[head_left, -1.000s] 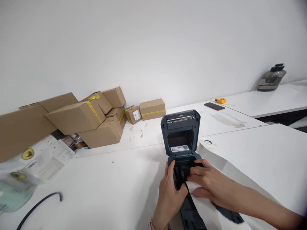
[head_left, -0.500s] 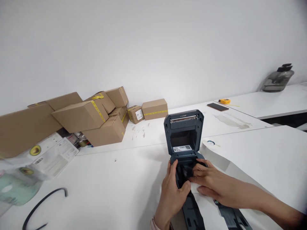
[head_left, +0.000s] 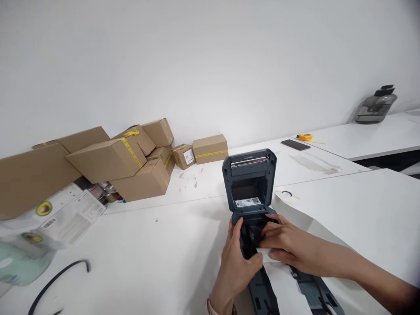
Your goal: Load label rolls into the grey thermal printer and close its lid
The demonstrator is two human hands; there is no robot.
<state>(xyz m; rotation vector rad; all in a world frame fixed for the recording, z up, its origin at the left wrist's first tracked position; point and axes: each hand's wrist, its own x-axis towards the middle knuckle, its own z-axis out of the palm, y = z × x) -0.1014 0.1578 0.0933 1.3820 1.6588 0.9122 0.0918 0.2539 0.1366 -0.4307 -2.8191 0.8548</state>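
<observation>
A dark grey label printer (head_left: pixel 251 211) stands on the table with its lid raised, showing a metal strip and a small white label inside the lid. My left hand (head_left: pixel 236 262) grips the printer's left side, thumb over the inner edge and fingers along the outside. Inside the body, the bent fingers of my right hand (head_left: pixel 290 245) are closed; whatever they pinch is hidden. A white paper strip (head_left: pixel 285 284) runs out from under my right hand towards me, over the printer's front part.
Cardboard boxes (head_left: pixel 144 186) are piled at the left along the wall, near plastic packaging (head_left: pixel 70 218). A black cable (head_left: pixel 55 280) curls at lower left. Further right are a phone (head_left: pixel 295 144), a yellow tape measure (head_left: pixel 305 137), a blue ring (head_left: pixel 286 193) and a large bottle (head_left: pixel 376 107).
My right hand has shifted slightly inside the printer, and more of the white paper strip shows below it. My left hand keeps its hold. The whole view has moved a little.
</observation>
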